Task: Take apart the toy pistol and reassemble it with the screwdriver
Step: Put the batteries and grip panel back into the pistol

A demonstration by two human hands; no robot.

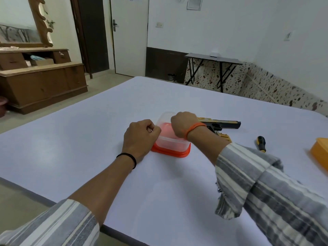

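- Nearest to me, the left hand (142,137) sits beside the left wall of the clear tub (170,137), the one standing on a red lid out in the middle of the counter (88,139). Its fingers (156,129) are curled in tight against the tub's rim, looks like a pinch on the edge, though I can't see if there's anything small between them.
- The right hand (182,124) hangs over the tub's opening, fingers bent down and hidden behind the knuckles, so honestly can't tell what it's got, if anything.
- My guess on the step: still setup, getting a parts tub ready before any screws come out.
- Further right, the screwdriver (260,143) lies untouched near the right edge, next to an orange lid (321,153).
- Just past the right wrist, the toy pistol (221,125) lies flat, looking fully assembled.
- Next move probably needs one hand to steady the pistol and the other to grab the screwdriver.
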